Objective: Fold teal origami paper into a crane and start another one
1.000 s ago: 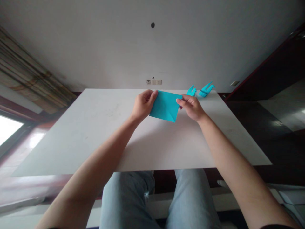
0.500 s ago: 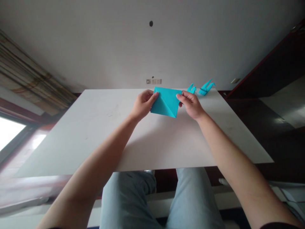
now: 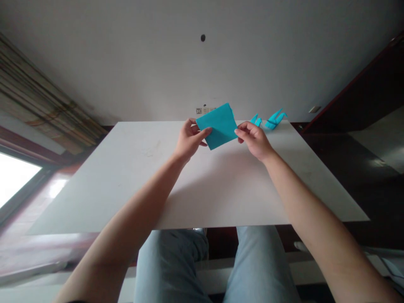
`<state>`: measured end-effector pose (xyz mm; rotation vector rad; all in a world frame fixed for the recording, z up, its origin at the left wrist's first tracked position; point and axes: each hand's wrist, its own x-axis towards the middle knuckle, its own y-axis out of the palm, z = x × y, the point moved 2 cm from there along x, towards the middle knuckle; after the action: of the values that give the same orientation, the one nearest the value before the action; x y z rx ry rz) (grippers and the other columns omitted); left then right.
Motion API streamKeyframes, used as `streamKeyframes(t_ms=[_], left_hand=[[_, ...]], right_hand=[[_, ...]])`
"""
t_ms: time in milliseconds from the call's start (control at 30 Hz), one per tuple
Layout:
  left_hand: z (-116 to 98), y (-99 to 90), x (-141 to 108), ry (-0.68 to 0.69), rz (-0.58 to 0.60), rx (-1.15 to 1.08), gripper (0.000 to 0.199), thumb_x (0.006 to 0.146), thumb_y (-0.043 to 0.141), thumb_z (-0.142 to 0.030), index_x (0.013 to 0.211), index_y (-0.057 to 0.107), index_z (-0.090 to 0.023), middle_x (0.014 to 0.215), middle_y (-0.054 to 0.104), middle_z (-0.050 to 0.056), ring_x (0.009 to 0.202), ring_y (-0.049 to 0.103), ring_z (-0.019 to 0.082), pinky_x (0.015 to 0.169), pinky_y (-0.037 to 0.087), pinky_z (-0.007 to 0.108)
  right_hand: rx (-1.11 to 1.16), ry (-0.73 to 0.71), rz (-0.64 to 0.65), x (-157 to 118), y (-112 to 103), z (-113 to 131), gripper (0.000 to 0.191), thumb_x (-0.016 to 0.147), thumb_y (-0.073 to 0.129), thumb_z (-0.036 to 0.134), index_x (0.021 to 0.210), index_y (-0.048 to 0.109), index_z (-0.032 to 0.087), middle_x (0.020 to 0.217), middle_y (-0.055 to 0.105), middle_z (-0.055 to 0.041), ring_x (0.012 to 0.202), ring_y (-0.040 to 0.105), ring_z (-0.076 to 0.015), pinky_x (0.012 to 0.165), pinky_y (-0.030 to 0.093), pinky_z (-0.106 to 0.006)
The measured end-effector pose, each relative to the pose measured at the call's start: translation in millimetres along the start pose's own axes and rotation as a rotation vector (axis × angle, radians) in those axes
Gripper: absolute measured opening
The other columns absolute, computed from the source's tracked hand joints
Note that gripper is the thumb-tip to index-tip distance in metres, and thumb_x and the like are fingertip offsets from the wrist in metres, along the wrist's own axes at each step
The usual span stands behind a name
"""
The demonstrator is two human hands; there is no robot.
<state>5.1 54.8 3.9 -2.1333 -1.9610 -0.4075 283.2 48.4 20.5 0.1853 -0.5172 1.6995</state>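
A folded square of turquoise paper (image 3: 220,126) is held up above the white table, tilted with one corner upward. My left hand (image 3: 190,139) grips its left side, thumb on the front and fingers behind. At the right edge, my right hand (image 3: 252,136) pinches the paper between thumb and fingers. The face toward me looks smooth, with no crease that I can make out; its back is hidden. Beyond my right hand, two turquoise folded paper cranes, a smaller crane (image 3: 256,121) and a larger crane (image 3: 275,120), stand near the table's far edge.
The white table (image 3: 132,181) reaches from my lap to the wall. Low on the wall are sockets (image 3: 205,110), partly behind the paper. A curtain (image 3: 38,101) hangs at the left, above a bright window. My legs (image 3: 170,261) are under the near edge.
The paper has been turned: its creased face no longer shows, a plain one does, and its top right corner is tipped up. Both hands stay on it. The view has shifted slightly.
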Motion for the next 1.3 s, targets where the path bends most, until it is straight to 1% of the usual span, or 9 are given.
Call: streamKeyframes(t_ms=[133,267,333,467,533,700,933,1100,1300], left_hand=[[-1.8,3.3,-2.6,-0.022,0.05,0.012,0.084,0.077,0.111,-0.072,0.127,0.059,-0.03,0.1,0.084,0.001,0.086,0.085,0.021,0.055,0.063,0.022],[-2.9,4.7,-4.7,-0.025,0.09,0.036,0.07,0.091,0.102,-0.08,0.12,0.07,-0.026,0.095,0.083,0.003,0.084,0.085,0.021,0.056,0.065,0.023],[-3.5,4.0,-5.9,-0.028,0.094,0.042,0.064,0.094,0.1,-0.078,0.117,0.071,-0.025,0.092,0.083,0.003,0.083,0.086,0.021,0.056,0.065,0.023],[-4.4,0.3,-7.9,0.008,0.075,0.049,0.069,0.099,0.101,-0.063,0.15,0.068,-0.029,0.098,0.086,0.002,0.087,0.09,0.022,0.057,0.065,0.024],[-3.2,-1.2,-7.4,0.064,0.075,0.054,0.074,0.101,0.099,-0.061,0.159,0.064,-0.03,0.099,0.085,0.001,0.087,0.09,0.022,0.057,0.066,0.023],[6.5,-2.1,-2.7,0.141,0.097,0.04,0.069,0.102,0.099,-0.063,0.153,0.068,-0.028,0.099,0.085,0.0,0.086,0.089,0.02,0.059,0.068,0.022],[12.1,-4.0,-0.6,0.203,0.092,0.047,0.058,0.109,0.095,-0.056,0.155,0.073,-0.028,0.098,0.087,0.001,0.082,0.089,0.018,0.074,0.075,0.028],[12.8,-4.4,0.0,0.23,0.089,0.052,0.054,0.11,0.094,-0.056,0.15,0.072,-0.027,0.097,0.085,0.0,0.08,0.088,0.018,0.073,0.073,0.027],[14.8,-3.8,0.7,0.236,0.087,0.051,0.052,0.109,0.094,-0.058,0.142,0.067,-0.028,0.097,0.083,-0.001,0.079,0.087,0.017,0.072,0.072,0.027]], right_hand=[[0.009,-0.014,-0.096,4.6,-5.2,-4.0,0.08,0.085,0.095,0.107,0.102,0.07,0.034,0.082,0.066,0.0037,0.073,0.062,-0.0193,0.071,0.059,-0.036],[0.004,-0.029,-0.15,7.0,-7.7,-7.8,0.082,0.083,0.096,0.108,0.103,0.07,0.034,0.084,0.068,0.0036,0.072,0.061,-0.0185,0.069,0.058,-0.035],[0.002,-0.036,-0.16,7.3,-8.4,-9.0,0.08,0.085,0.097,0.107,0.105,0.071,0.034,0.085,0.068,0.0031,0.072,0.06,-0.0187,0.068,0.057,-0.036],[0.014,-0.056,-0.154,7.5,-8.8,-10.1,0.079,0.086,0.098,0.105,0.112,0.073,0.034,0.088,0.069,0.0021,0.072,0.06,-0.0195,0.068,0.058,-0.039],[0.019,-0.07,-0.144,7.8,-9.0,-10.1,0.08,0.085,0.099,0.105,0.114,0.074,0.035,0.088,0.07,0.0019,0.072,0.061,-0.0201,0.068,0.058,-0.04],[0.043,-0.089,-0.127,8.4,-9.9,-10.3,0.077,0.086,0.102,0.102,0.117,0.078,0.036,0.087,0.071,0.0019,0.07,0.062,-0.0201,0.066,0.057,-0.04],[0.064,-0.106,-0.111,7.6,-9.8,-13.1,0.073,0.088,0.105,0.097,0.12,0.08,0.036,0.087,0.071,0.0023,0.07,0.062,-0.0193,0.066,0.059,-0.039],[0.05,-0.123,-0.085,7.8,-10.7,-15.7,0.07,0.093,0.102,0.094,0.123,0.078,0.036,0.089,0.071,0.0019,0.072,0.06,-0.0188,0.067,0.06,-0.038],[0.038,-0.106,-0.088,8.1,-12.1,-15.2,0.073,0.089,0.103,0.097,0.122,0.078,0.037,0.089,0.07,0.002,0.071,0.058,-0.0192,0.068,0.06,-0.039]])
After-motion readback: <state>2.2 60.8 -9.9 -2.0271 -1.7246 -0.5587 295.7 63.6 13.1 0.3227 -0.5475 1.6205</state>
